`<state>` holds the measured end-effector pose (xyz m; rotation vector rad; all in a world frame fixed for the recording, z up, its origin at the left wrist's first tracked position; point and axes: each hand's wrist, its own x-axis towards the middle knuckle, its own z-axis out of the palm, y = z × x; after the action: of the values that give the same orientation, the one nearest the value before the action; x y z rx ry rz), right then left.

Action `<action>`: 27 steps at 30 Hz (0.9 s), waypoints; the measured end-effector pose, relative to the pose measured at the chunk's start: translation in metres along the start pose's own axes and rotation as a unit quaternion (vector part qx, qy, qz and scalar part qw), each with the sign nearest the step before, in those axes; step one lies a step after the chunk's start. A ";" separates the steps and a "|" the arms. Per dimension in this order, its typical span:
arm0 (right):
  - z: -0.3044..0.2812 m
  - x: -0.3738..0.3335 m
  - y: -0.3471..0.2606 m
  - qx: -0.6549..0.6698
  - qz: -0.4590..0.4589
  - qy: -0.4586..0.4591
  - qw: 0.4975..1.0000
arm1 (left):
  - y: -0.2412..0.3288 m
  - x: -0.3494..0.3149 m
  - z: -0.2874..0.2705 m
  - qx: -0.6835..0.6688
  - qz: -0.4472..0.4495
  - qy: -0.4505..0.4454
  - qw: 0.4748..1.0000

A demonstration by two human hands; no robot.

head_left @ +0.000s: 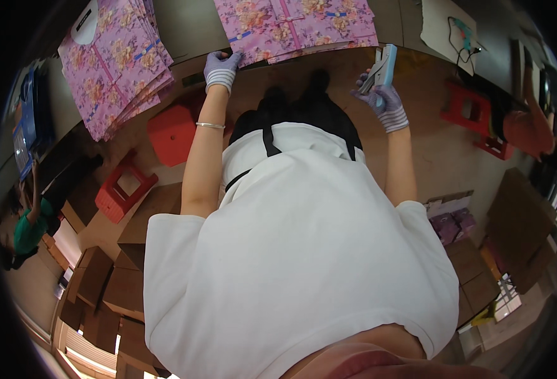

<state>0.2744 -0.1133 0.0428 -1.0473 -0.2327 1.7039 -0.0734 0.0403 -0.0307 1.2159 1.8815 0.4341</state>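
My left hand (221,71), in a lilac glove with a striped cuff, is closed at the near left corner of a flat pink floral piece (297,25). That piece lies on the table with its near edge overhanging, and other layers show beneath it. It looks like a gift bag laid flat, but its exact kind is unclear. In my right hand (384,104), gloved the same way, is a light blue stapler (387,66), held upright just right of the floral piece. The stapler's jaws point up and away from the floral piece.
A fanned stack of matching floral pieces (117,63) hangs over the table edge (193,31) at left. A white board with a cable (449,28) lies at right. Red stools (171,134) and cardboard boxes (124,287) stand around me. Other people work at both sides.
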 end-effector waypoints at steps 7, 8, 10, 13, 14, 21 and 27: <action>-0.036 0.047 0.001 -0.224 0.032 0.060 0.972 | -0.011 -0.012 -0.005 -0.412 -0.041 -0.232 0.880; -0.037 0.051 0.002 -0.221 0.038 0.055 0.973 | -0.006 -0.014 -0.008 -0.421 -0.034 -0.240 0.874; -0.038 0.059 0.005 -0.215 0.050 0.043 0.974 | 0.002 -0.024 -0.012 -0.427 -0.053 -0.226 0.874; -0.026 0.064 0.008 -0.273 0.035 -0.002 0.961 | 0.004 -0.031 -0.017 -0.440 -0.059 -0.226 0.867; -0.023 0.066 0.013 -0.283 0.024 0.003 0.959 | 0.002 -0.032 -0.017 -0.445 -0.057 -0.232 0.863; -0.027 0.061 0.020 -0.253 -0.010 0.072 0.965 | -0.001 -0.043 -0.025 -0.459 -0.045 -0.237 0.855; 0.007 0.053 0.028 -0.254 -0.009 0.035 0.966 | -0.008 -0.042 -0.027 -0.449 -0.039 -0.259 0.854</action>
<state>0.2485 -0.0775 0.0020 -1.4703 -0.6562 1.6236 -0.0920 0.0043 -0.0004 0.5236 1.0255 0.7413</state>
